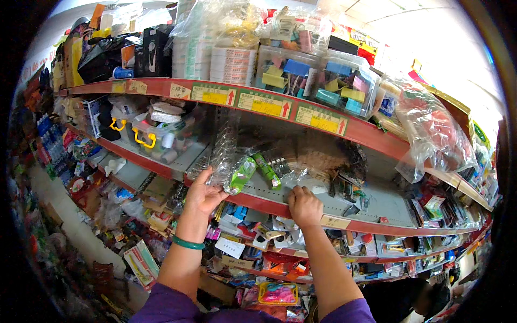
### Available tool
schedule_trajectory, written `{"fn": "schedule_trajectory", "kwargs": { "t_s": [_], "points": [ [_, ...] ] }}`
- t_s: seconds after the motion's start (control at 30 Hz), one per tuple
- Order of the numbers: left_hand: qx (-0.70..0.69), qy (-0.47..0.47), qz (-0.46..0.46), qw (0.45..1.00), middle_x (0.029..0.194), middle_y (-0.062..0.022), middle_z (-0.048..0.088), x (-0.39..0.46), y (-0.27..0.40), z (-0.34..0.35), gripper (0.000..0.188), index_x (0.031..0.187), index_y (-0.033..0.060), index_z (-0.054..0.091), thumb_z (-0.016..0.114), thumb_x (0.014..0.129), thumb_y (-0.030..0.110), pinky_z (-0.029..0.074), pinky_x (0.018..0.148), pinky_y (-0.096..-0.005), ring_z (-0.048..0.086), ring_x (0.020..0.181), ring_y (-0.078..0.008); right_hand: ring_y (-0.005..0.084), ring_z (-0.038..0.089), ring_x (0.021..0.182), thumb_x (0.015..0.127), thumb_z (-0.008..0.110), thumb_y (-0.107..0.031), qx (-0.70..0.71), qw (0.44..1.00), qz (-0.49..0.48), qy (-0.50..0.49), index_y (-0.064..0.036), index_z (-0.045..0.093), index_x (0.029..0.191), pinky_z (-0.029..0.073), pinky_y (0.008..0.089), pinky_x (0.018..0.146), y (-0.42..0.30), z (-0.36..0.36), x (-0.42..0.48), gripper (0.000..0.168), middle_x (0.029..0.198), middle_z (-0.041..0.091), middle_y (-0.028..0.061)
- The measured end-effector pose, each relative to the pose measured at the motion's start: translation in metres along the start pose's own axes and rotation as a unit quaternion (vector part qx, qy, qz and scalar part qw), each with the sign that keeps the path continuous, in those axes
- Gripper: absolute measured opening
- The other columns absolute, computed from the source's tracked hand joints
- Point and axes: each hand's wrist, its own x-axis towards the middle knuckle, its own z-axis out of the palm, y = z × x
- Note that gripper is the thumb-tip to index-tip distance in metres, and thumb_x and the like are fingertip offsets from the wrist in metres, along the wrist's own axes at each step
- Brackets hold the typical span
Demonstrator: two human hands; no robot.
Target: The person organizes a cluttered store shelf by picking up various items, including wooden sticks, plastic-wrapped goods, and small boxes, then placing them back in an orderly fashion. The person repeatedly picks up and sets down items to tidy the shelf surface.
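Observation:
My left hand (205, 196) is at the front of a middle shelf, thumb and fingers around the lower end of a stack of clear plastic packaging (224, 151). Touching or just beside its fingertips is a green printed packet (242, 175). A second, narrow green packet (267, 171) lies to the right on the grey metal shelf (258, 193). At the red shelf edge, my right hand (305, 206) has its fingers curled down, close to crumpled clear plastic film (299, 176). Whether those fingers pinch anything is hidden.
Clear tubs of coloured binder clips (343, 82) and a bagged bundle (438, 129) stand on the shelf above. Yellow-handled plastic boxes (161, 135) sit to the left. Packaged goods fill lower shelves and the floor. A person in dark clothing (398, 298) is low at right.

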Motion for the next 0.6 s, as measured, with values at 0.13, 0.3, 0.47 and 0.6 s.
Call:
{"fn": "schedule_trajectory", "kwargs": {
  "t_s": [0.13, 0.3, 0.47, 0.6],
  "points": [
    [0.01, -0.02, 0.003, 1.0, 0.124, -0.0169, 0.053, -0.015, 0.006, -0.01, 0.038, 0.122, 0.0053, 0.048, 0.055, 0.091, 0.026, 0.038, 0.098, -0.0545, 0.05, 0.115, -0.0332, 0.0317, 0.063, 0.076, 0.085, 0.051, -0.027, 0.007, 1.0, 0.004, -0.001, -0.01, 0.057, 0.084, 0.051, 0.0452, 0.065, -0.002, -0.002, 0.0, 0.019, 0.082, 0.063, 0.0117],
    [0.037, 0.004, 0.015, 0.999, 0.125, -0.0164, 0.054, -0.032, 0.007, -0.02, 0.039, 0.121, 0.0044, 0.05, 0.055, 0.09, 0.027, 0.037, 0.1, -0.0512, 0.05, 0.116, -0.0322, 0.0313, 0.064, 0.077, 0.085, 0.051, -0.027, -0.001, 1.0, 0.005, -0.011, -0.01, 0.059, 0.088, 0.051, 0.045, 0.066, 0.0, -0.001, 0.0, 0.02, 0.083, 0.063, 0.0117],
    [0.043, -0.035, 0.044, 0.998, 0.128, -0.0146, 0.052, -0.054, 0.012, -0.032, 0.04, 0.122, 0.0067, 0.05, 0.056, 0.089, 0.029, 0.035, 0.1, -0.0534, 0.047, 0.119, -0.0317, 0.0318, 0.063, 0.078, 0.085, 0.05, -0.028, -0.004, 1.0, 0.007, -0.022, -0.01, 0.059, 0.09, 0.051, 0.0454, 0.066, -0.002, -0.002, 0.0, 0.021, 0.084, 0.063, 0.012],
    [0.031, -0.063, 0.049, 0.996, 0.126, -0.0121, 0.053, -0.083, 0.02, -0.039, 0.037, 0.122, 0.0069, 0.05, 0.055, 0.09, 0.025, 0.035, 0.1, -0.0535, 0.047, 0.119, -0.0309, 0.0324, 0.063, 0.079, 0.085, 0.05, -0.028, -0.004, 1.0, 0.002, -0.016, -0.009, 0.059, 0.09, 0.051, 0.0461, 0.067, 0.004, 0.003, 0.0, 0.021, 0.085, 0.063, 0.0122]
  ]
}}
